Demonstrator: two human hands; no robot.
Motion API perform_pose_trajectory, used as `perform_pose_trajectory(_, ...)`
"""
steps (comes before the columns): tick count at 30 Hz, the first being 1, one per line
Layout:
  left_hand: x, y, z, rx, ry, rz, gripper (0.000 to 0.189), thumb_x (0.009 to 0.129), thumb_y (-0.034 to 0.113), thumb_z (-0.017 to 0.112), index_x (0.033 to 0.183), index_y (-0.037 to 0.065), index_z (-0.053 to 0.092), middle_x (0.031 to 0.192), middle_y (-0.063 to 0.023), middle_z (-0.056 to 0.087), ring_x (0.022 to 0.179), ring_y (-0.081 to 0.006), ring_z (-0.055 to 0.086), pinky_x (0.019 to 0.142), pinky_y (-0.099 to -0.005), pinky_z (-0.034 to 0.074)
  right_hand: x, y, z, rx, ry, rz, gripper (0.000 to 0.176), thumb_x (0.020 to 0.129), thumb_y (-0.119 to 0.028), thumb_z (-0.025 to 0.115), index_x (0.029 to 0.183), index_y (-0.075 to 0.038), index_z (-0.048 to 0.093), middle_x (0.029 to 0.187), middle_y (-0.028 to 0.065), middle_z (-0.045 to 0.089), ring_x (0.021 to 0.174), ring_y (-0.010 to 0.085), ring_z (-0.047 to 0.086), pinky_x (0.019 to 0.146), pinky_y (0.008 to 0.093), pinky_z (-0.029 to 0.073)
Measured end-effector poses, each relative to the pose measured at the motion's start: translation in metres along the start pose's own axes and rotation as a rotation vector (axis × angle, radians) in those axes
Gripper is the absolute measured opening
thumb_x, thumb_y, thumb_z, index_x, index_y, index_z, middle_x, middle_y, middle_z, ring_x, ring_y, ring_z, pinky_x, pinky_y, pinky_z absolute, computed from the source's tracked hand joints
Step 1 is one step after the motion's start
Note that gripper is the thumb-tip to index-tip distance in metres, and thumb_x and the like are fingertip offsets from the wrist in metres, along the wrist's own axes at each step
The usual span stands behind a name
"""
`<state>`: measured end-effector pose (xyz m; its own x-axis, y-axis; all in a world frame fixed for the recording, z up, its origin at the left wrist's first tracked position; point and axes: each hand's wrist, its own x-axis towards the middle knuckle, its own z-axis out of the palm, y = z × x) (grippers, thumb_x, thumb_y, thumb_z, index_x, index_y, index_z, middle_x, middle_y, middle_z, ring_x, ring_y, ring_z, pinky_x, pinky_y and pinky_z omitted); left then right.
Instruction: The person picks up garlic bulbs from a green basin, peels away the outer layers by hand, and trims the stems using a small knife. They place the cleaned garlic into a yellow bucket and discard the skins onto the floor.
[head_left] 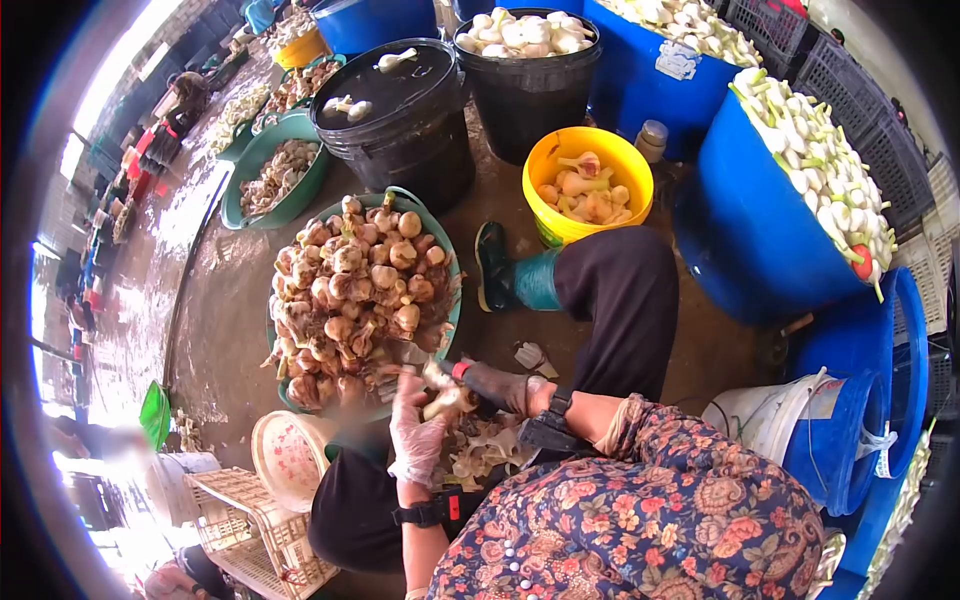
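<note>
My left hand (pixel 414 437), in a thin pale glove, is closed round a garlic bulb (pixel 447 402) above my lap. My right hand (pixel 493 387), in a dark glove, meets it from the right, its fingers wrapped round a red-and-black handle (pixel 459 370). A pale blade seems to reach left from there, partly blurred. Just beyond my hands stands a green basin (pixel 457 290) heaped with brown, unpeeled garlic bulbs (pixel 345 290). Loose garlic skins (pixel 485 445) lie below my hands, between my legs.
Ahead are a yellow bucket (pixel 640 185) with bulbs, a lidded black bucket (pixel 400 130) and an open black one (pixel 530 100). Blue drums (pixel 735 215) of peeled garlic line the right. A cream crate (pixel 250 520) stands lower left. Several people are at far left.
</note>
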<state>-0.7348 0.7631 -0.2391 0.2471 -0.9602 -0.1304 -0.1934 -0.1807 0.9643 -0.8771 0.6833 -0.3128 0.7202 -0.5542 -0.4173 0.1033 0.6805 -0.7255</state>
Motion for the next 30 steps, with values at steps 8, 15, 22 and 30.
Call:
perform_pose_trajectory(8,-0.005,-0.010,-0.004,-0.227,0.101,-0.201,0.014,0.086,0.013,0.063,0.089,0.001,0.068,0.072,0.0024,0.061,0.064,-0.0069,0.052,0.059,-0.0220,0.043,0.005,-0.001,0.007,-0.416,-0.154,-0.287,0.048,0.085,-0.032,0.062,0.122,-0.004,0.050,0.098,0.0027,0.060,0.087,0.0100,0.052,0.079,0.0285,0.045)
perform_pose_trajectory(15,-0.015,-0.012,-0.028,-0.158,0.121,-0.114,0.035,0.091,0.013,0.056,0.123,0.001,0.050,0.107,-0.0051,0.062,0.097,-0.0149,0.059,0.082,-0.0265,0.048,-0.036,-0.053,0.027,-0.273,-0.208,-0.374,0.061,0.076,-0.024,0.073,0.129,-0.008,0.047,0.124,0.0057,0.052,0.110,0.0167,0.050,0.094,0.0308,0.041)
perform_pose_trajectory(22,0.011,-0.025,-0.032,-0.349,0.142,-0.545,0.033,0.090,0.040,0.057,0.106,0.012,0.062,0.096,0.0018,0.063,0.083,-0.0076,0.057,0.061,-0.0239,0.046,-0.029,-0.041,0.045,-1.250,0.096,-0.938,0.035,0.072,-0.012,0.064,0.106,-0.011,0.062,0.089,0.0115,0.061,0.087,0.0302,0.057,0.079,0.0360,0.045)
perform_pose_trajectory(30,-0.015,-0.008,-0.030,-1.184,-0.015,0.050,0.039,0.092,0.021,0.053,0.126,0.003,0.046,0.126,-0.0092,0.052,0.115,-0.0225,0.050,0.101,-0.0367,0.038,-0.005,-0.031,0.001,0.411,0.324,-0.015,0.028,0.090,-0.035,0.055,0.091,-0.008,0.063,0.076,0.0005,0.061,0.061,0.0107,0.053,0.053,0.0238,0.044)
